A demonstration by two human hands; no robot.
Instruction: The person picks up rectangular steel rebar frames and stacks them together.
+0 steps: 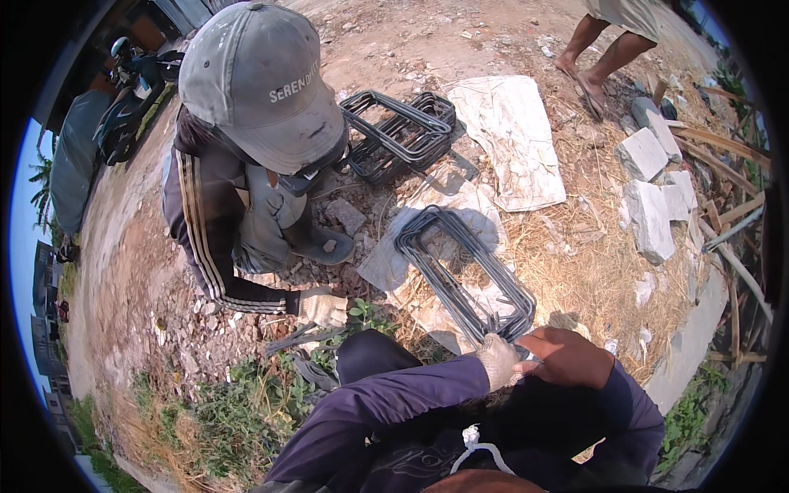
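Left hand: in a pale glove (503, 352), the left hand (496, 366) has its fingers curled at the near end of the steel frames; I cannot tell whether they pinch a bar.
Right hand: the right hand (569, 357) comes in from the right, fingers drawn in close to the left hand; what they pinch, if anything, I cannot tell.
Steel frames: the near stack of steel frames (438, 283), long rectangles with rounded corners, lies in front of the person, its near end at the hands.
Second stack: more frames (377, 135) lie farther off and to the left.
Sacks: a pale sack (386, 256) lies partly under the near stack; a white sack (514, 140) is spread flat beyond it.
Co-worker: at left, a person in a grey cap (251, 70) crouches, a gloved hand (322, 307) low near the weeds (246, 423).
Right side: pale blocks (648, 222) lie beside loose wood (727, 149).
Far right: bare legs (620, 56) of another person.
Far left: a motorbike (131, 123).
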